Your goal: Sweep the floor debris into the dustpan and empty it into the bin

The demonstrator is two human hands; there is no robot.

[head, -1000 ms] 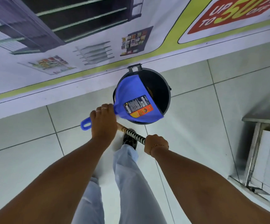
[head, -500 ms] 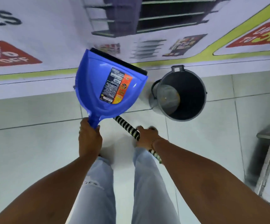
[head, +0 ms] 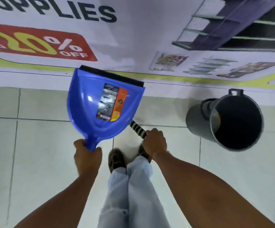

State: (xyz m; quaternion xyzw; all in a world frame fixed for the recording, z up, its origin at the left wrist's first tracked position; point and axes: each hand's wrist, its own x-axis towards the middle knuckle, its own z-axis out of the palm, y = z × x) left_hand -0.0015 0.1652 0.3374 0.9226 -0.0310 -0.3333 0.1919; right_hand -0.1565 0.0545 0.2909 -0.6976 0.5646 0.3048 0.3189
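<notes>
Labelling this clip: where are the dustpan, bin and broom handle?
dustpan [head: 90, 111]: head view, inside of blue pan.
bin [head: 197, 119]: head view, grey outer wall.
broom handle [head: 137, 129]: head view, striped shaft above right hand.

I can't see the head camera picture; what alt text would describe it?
Seen from above, a person's left hand holds a blue dustpan by its handle, raised over a pale tiled floor, while the right hand grips a striped broom handle. A dark round bin stands to the right, beside an advertising banner.
</notes>
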